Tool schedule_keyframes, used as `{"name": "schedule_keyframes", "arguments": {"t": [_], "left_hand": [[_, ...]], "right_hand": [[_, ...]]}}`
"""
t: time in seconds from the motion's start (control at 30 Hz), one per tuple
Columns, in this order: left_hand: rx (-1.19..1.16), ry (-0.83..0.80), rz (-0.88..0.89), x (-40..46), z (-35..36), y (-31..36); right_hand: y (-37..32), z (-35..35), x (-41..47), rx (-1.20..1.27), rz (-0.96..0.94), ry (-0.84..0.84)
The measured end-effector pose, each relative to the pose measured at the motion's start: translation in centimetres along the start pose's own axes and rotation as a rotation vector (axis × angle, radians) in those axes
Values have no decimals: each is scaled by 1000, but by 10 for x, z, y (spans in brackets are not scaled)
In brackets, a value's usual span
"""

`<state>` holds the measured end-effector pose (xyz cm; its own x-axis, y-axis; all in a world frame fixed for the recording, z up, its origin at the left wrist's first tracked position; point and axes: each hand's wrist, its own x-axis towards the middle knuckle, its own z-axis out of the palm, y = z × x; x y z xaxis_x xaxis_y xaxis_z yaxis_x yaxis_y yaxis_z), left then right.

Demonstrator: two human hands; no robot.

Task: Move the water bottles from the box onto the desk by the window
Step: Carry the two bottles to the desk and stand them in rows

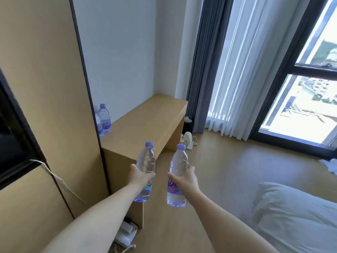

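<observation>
My left hand (139, 177) grips a clear water bottle (146, 157) with a purple cap, upright, in front of the near end of the wooden desk (145, 121). My right hand (184, 179) grips a second such bottle (178, 165) beside it, over the floor. Two more bottles (104, 118) stand on the desk's left side against the wall, partly hidden by the tall wooden panel. The box is not in view.
A tall wooden cabinet (47, 88) rises on the left. Curtains (233, 70) and a large window (310, 88) lie beyond the desk. A bed with white bedding (291, 216) is at the lower right. A small white appliance (187, 139) sits on the floor by the desk.
</observation>
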<state>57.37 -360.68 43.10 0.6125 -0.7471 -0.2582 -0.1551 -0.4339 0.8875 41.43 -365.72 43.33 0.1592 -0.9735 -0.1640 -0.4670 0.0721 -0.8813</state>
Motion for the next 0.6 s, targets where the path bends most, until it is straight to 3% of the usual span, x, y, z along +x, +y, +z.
{"name": "schedule_keyframes", "arguments": {"t": [0.27, 0.6], "left_hand": [[-112, 67, -130, 110, 17, 48], [-350, 75, -251, 259, -23, 45]], "right_hand": [[-50, 14, 143, -62, -17, -233], [-86, 111, 294, -20, 18, -482]]}}
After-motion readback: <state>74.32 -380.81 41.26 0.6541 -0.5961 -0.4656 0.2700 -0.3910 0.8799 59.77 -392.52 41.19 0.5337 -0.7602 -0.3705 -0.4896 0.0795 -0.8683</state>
